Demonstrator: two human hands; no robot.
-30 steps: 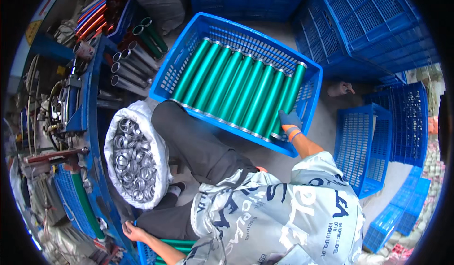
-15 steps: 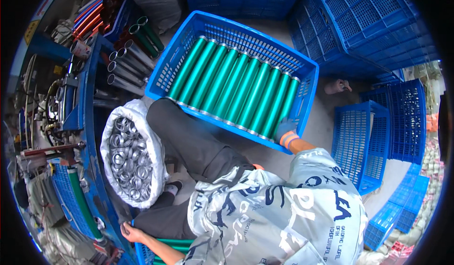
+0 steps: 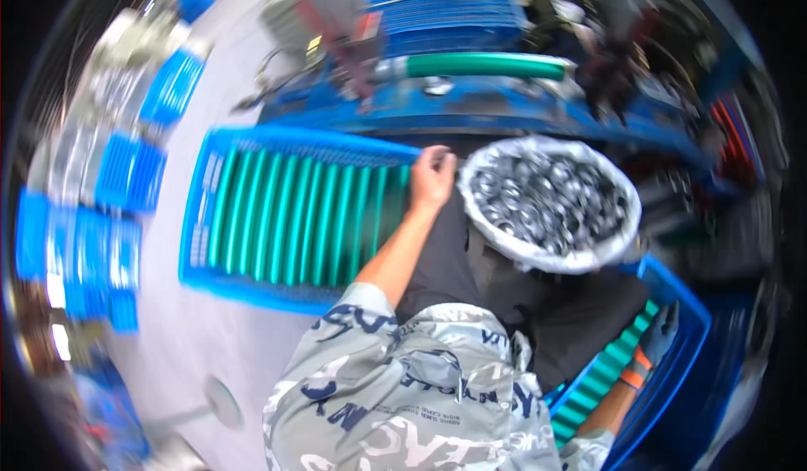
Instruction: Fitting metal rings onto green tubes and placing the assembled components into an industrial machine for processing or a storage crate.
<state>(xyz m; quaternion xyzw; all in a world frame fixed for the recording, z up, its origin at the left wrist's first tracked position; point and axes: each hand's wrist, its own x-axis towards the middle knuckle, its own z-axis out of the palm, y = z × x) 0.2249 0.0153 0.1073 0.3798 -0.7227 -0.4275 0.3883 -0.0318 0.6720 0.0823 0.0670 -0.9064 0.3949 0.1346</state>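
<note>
My bare left hand (image 3: 432,178) is over the right end of a blue crate (image 3: 192,219) holding a row of green tubes (image 3: 290,219). Its fingers are curled together, and anything between them is too small to make out. At the lower right, my right hand (image 3: 662,338), in a grey glove with an orange cuff, is inside a second blue crate (image 3: 696,320). Its fingers look stretched out beside the ends of other green tubes (image 3: 601,378), with no tube seen in its grip. A white sack (image 3: 632,219) full of metal rings (image 3: 551,202) stands between the crates.
Across the front runs a blue workbench (image 3: 353,118), where a green tube (image 3: 487,66) lies lengthwise among blurred machine parts. More blue crates (image 3: 130,173) are stacked at the far left. A round-based stand (image 3: 223,404) is on the floor at lower left.
The whole view has swung left toward the bench and the other crate. My left hand has risen from beside my knee to the left crate's edge. My right hand stays in its crate.
</note>
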